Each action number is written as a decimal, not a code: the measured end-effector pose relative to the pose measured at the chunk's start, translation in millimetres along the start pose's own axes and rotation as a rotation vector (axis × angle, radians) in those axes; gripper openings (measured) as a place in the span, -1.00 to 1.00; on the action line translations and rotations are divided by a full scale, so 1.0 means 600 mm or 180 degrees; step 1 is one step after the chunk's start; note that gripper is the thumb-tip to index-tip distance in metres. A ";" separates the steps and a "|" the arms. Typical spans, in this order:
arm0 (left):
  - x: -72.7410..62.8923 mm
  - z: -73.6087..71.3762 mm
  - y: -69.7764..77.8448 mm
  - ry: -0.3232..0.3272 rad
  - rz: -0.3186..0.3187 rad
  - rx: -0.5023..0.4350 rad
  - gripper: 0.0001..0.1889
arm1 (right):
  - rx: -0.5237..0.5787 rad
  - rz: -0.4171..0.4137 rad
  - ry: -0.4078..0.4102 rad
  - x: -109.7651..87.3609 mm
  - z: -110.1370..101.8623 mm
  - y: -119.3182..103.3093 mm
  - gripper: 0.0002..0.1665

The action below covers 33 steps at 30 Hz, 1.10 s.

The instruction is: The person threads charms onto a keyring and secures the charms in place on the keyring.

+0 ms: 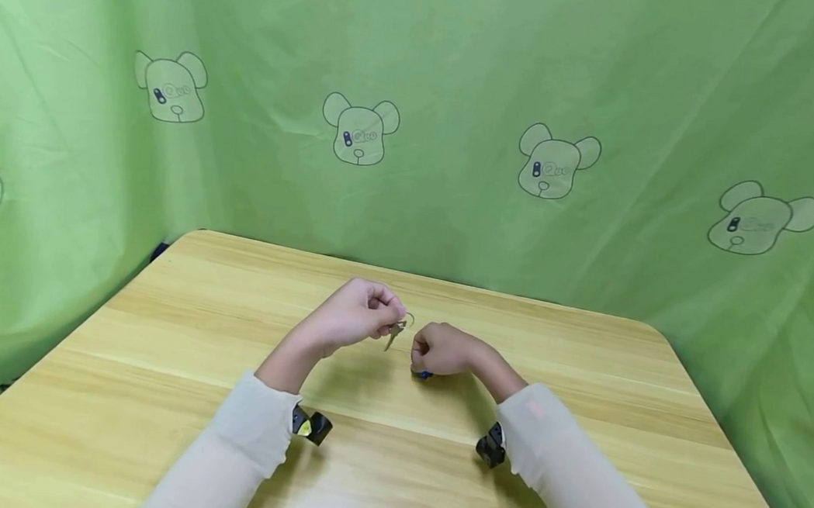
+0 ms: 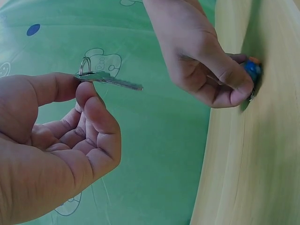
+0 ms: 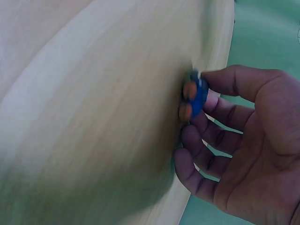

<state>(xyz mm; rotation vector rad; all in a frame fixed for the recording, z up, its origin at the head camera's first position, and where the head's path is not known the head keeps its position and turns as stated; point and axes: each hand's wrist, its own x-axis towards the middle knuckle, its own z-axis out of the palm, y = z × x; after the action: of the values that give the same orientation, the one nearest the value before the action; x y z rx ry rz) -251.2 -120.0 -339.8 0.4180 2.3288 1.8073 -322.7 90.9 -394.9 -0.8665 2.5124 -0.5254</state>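
Pinching with the left hand [image 1: 356, 313], thumb and index finger clamped on the head end, a metal key [image 2: 119, 83]. Gripping with the right hand [image 1: 449, 348], between thumb and fingers, a blue-and-orange trinket [image 3: 199, 101], apparently a small figurine. In the head view, from key to trinket, a short diagonal between four and five o'clock, with a gap and no contact. Nearer to the key, the left hand; nearer to the trinket, the right. Along the key's long axis in that view, a slant from the fingertips toward seven o'clock, past the trinket rather than at it. In the left wrist view, nearly level, with the tip at three o'clock, toward the right hand but short of it. Above the pinch there, at twelve o'clock, a split ring [image 2: 88, 64]; in the head view, at three o'clock from the fingertips, on the right hand's side. Low by the tabletop [image 1: 582, 358], the trinket, touching or barely clear, impossible to tell; in the right wrist view, orange lobes toward nine o'clock, grip toward three
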 end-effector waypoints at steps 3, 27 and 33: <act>0.000 -0.001 -0.001 0.0002 0.0003 -0.0010 -0.88 | -0.0064 -0.0101 -0.0016 -0.001 -0.002 0.003 -0.78; 0.004 0.000 -0.003 -0.0014 -0.0027 0.0017 -0.89 | -0.0986 -0.0078 0.0130 -0.017 0.002 -0.006 -0.80; 0.005 -0.001 -0.006 -0.0026 -0.0018 0.0022 -0.87 | -0.0859 -0.0480 0.0221 -0.021 0.001 0.003 -0.76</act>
<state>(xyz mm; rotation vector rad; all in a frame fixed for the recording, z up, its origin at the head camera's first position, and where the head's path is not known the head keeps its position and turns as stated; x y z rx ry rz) -254.9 -120.4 -343.3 0.4187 2.3291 1.7921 -314.3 100.0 -393.1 -1.1626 2.6345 -0.2689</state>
